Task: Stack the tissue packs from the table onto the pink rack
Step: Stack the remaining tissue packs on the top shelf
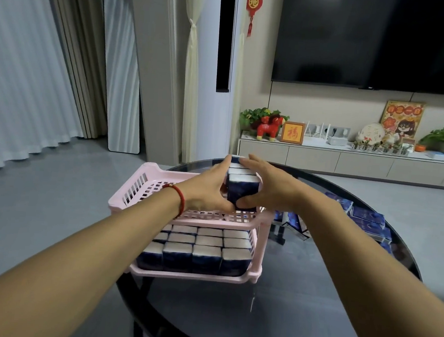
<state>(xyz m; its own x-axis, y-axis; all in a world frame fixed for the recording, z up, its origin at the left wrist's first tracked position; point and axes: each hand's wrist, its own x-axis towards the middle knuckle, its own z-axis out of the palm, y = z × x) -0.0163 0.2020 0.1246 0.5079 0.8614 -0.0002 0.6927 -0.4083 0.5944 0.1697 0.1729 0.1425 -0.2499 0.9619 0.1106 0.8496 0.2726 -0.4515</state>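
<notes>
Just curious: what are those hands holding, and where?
A row of tissue packs, squeezed by its two sides between the left hand and right hand.

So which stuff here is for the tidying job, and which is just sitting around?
For the job:
- pink rack
- row of tissue packs held between left hand and right hand
- packs on the lower shelf
- loose packs on the table

Just sitting around:
- television
- red toy horse
- framed picture
- curtains
</notes>
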